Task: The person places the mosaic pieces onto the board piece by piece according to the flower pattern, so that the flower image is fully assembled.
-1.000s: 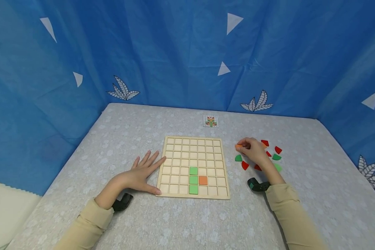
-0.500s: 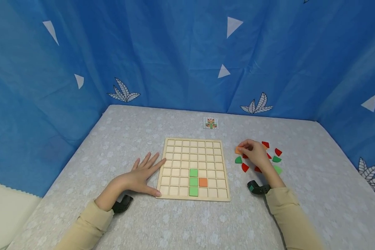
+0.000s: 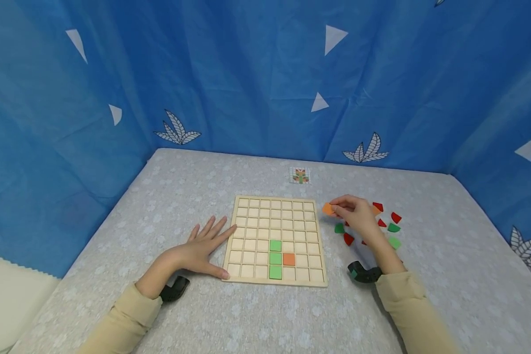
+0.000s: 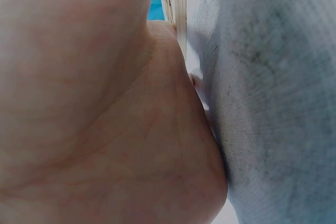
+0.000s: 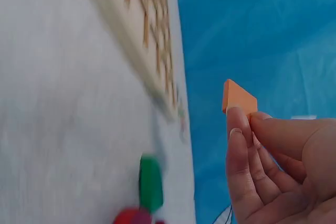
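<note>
Between thumb and fingers, my right hand (image 3: 356,214) pinches an orange tile (image 3: 328,209), held just right of the wooden grid board (image 3: 313,284). In the right wrist view the orange tile (image 5: 241,98) shows raised off the table. My left hand (image 3: 199,250) lies with spread fingers at the board's left edge, thumb and a fingertip touching its frame. Three light green tiles (image 3: 275,258) fill a column low in the board, and one orange square tile (image 3: 289,259) sits to their right. The left wrist view is mostly palm (image 4: 105,103) against the cloth.
Right of the board lie several loose pieces, among them a dark green piece (image 3: 339,228), a red piece (image 3: 348,239) and a light green piece (image 3: 395,243). A small pattern card (image 3: 300,175) lies behind the board. A blue curtain (image 3: 248,88) hangs past the table's far edge.
My right hand has lifted the orange tile and brought it left toward the board. My left hand has stayed in place at the board's edge.
</note>
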`<state>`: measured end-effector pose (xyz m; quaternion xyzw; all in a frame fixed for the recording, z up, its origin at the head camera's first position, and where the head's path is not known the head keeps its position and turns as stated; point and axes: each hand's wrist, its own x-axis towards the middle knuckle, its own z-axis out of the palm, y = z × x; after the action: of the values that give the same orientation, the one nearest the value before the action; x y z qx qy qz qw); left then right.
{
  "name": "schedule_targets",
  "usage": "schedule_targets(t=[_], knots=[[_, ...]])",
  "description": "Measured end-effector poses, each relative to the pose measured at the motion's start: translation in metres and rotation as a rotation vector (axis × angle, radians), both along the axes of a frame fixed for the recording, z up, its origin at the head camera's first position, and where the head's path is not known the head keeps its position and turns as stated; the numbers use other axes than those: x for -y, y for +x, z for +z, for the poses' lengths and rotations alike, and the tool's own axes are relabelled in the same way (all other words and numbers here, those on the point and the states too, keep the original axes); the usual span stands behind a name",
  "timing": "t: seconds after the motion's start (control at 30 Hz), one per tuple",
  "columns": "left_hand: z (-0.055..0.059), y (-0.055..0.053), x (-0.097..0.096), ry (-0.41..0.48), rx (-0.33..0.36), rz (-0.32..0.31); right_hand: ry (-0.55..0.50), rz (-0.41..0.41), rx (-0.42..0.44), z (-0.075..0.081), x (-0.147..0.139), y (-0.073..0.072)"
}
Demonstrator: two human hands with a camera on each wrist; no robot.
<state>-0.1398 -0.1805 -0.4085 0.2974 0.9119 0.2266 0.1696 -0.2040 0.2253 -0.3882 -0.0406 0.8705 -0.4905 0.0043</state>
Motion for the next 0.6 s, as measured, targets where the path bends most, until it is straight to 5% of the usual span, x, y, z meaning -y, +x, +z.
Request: schedule_targets(t=[0.33, 0.6], knots=[[0.0, 0.0, 0.0, -0.003, -0.001, 0.0, -0.201, 0.193, -0.025, 0.016, 0.055, 0.031], [0.0, -0.001, 0.0, -0.012, -0.002, 0.0, -0.201, 0.337, -0.024, 0.006, 0.091, 0.051]])
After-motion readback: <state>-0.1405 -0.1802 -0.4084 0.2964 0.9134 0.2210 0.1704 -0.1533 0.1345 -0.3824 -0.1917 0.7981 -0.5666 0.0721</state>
